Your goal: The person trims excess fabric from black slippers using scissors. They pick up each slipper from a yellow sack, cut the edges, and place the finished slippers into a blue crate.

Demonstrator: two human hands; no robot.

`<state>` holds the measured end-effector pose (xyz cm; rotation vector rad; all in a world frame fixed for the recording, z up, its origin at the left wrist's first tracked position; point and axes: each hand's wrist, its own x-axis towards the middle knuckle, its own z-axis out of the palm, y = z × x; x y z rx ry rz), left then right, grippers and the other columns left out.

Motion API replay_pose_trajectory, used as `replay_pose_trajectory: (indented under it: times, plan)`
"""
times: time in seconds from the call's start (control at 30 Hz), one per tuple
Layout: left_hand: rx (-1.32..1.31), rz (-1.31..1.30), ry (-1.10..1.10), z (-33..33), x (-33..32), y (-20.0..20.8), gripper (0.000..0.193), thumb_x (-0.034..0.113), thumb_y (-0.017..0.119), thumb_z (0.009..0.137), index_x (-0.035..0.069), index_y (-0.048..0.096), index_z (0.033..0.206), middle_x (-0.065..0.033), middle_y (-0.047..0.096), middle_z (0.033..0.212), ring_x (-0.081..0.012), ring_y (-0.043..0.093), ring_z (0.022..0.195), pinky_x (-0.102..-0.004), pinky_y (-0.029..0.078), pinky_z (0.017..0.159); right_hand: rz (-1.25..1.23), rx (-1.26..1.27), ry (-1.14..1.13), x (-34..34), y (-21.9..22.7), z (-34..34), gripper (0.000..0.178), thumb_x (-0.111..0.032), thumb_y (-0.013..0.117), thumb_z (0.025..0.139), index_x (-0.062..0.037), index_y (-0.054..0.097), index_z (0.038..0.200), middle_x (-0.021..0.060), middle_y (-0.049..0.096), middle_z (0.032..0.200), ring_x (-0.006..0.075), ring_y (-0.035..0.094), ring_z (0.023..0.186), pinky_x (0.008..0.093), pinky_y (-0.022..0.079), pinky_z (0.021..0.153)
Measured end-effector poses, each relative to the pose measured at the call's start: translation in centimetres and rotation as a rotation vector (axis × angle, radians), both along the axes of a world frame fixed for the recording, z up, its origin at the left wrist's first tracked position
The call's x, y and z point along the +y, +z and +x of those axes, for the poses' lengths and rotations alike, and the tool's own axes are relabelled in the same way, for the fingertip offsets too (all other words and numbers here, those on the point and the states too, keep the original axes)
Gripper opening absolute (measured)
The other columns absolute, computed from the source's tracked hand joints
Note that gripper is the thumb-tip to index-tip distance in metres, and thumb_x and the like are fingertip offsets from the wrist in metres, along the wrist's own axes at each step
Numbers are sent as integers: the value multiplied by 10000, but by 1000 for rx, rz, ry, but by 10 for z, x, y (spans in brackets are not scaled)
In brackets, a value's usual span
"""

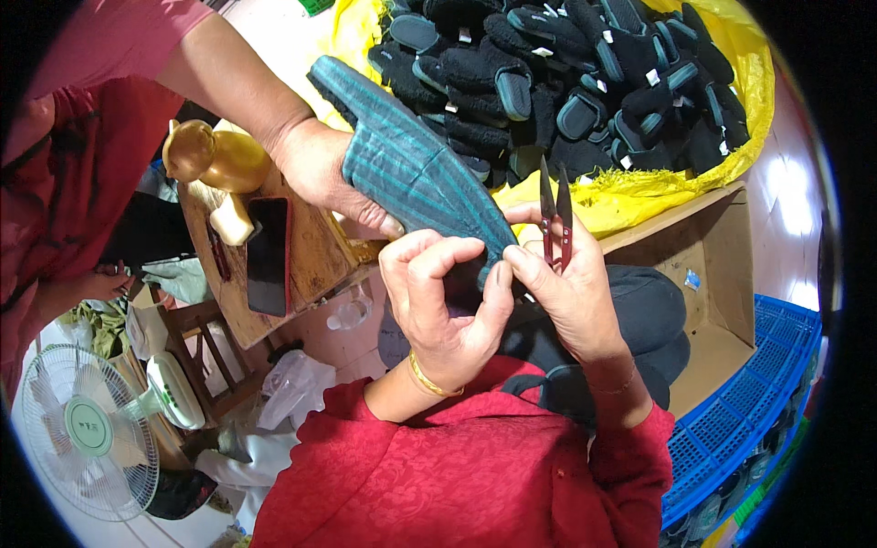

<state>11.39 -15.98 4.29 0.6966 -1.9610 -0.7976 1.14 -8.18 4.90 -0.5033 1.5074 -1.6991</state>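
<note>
A teal slipper (416, 173) with dark stripes hangs slanted in front of me, its lower right end between my fingers. Thumb and fingers of my left hand (438, 315) pinch that end. The thumb and forefinger of my right hand (577, 297) meet the same tip. That hand also carries dark red thread snips (555, 219), blades upward and apart. Another person's hand (333, 173) reaches in from the upper left and is at the slipper's left side. What lies between my fingertips is too small to make out.
Many black slippers (512, 91) fill a yellow sack (639, 205) at the back. A cardboard box (717, 274) and a blue plastic crate (731, 411) stand at right. Leftward are a wooden table (315, 260) with a phone (269, 256), and a fan (89, 429).
</note>
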Motion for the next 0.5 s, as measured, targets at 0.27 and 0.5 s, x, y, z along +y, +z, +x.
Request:
replay_pose_trajectory:
  times: [0.27,0.5]
  plan:
    - [213,229,-49,4,-6,-10,355,-27,679,617,40,539,936,-79,422,918,-173,457,841,-250,408,702,31,-30,-68,-10,5,19,289,4,642,780,-49,515,1035,-65,433,713,-13,334,520,163,277,454]
    - [321,379,-174,8,-9,-7,376,-72,633,636,40,504,971,-55,378,963,-122,433,836,-215,388,718,93,-38,-56,-9,16,20,304,-7,655,769,-57,502,1028,-77,404,635,-9,337,501,162,271,451]
